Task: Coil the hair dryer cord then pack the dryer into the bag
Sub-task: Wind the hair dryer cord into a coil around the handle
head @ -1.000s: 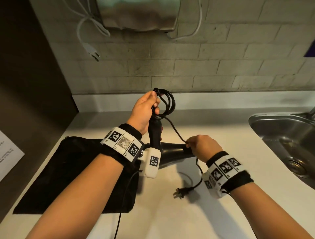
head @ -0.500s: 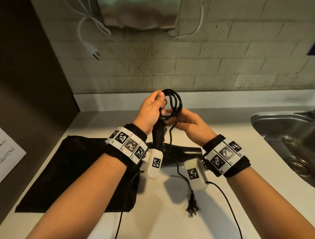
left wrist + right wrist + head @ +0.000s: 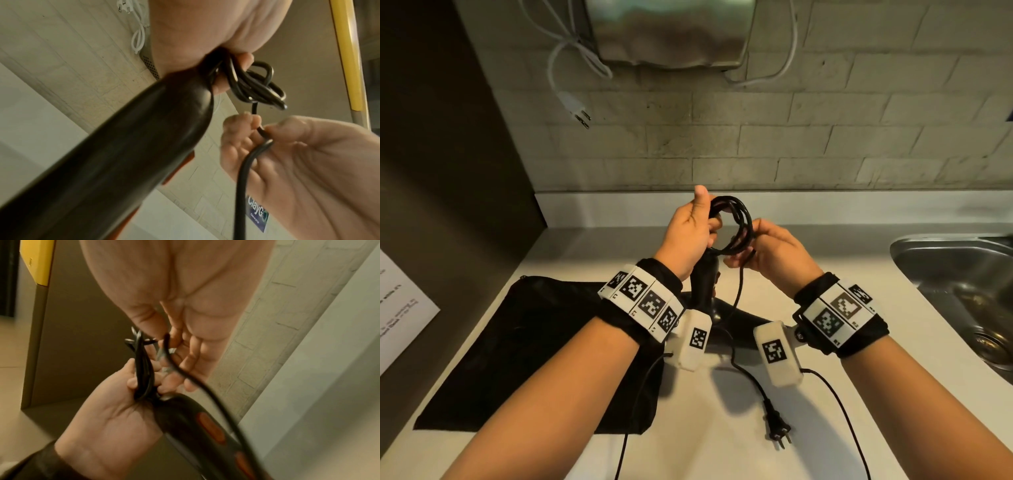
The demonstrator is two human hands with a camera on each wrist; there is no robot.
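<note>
A black hair dryer (image 3: 705, 284) stands on the white counter with its handle up. My left hand (image 3: 707, 224) grips the top of the handle together with the coiled cord (image 3: 738, 222), thumb raised. Just to the right, my right hand (image 3: 743, 255) pinches the loose cord below the coil. The rest of the cord runs down to the plug (image 3: 777, 428), which lies on the counter. In the left wrist view the coil (image 3: 257, 84) sits under my fingers and the right hand (image 3: 287, 162) pinches the cord. A flat black bag (image 3: 534, 342) lies to the left of the dryer.
A steel sink (image 3: 962, 291) is set into the counter at the right. A metal dispenser (image 3: 671, 34) hangs on the tiled wall, with a white cord and plug (image 3: 578, 109) dangling below it. A dark side wall with a paper sheet (image 3: 397, 315) stands at the left.
My right hand rose from the dryer's nozzle to the coil, bringing the cord with it. The plug slid across the counter toward me. My left hand stayed at the handle top.
</note>
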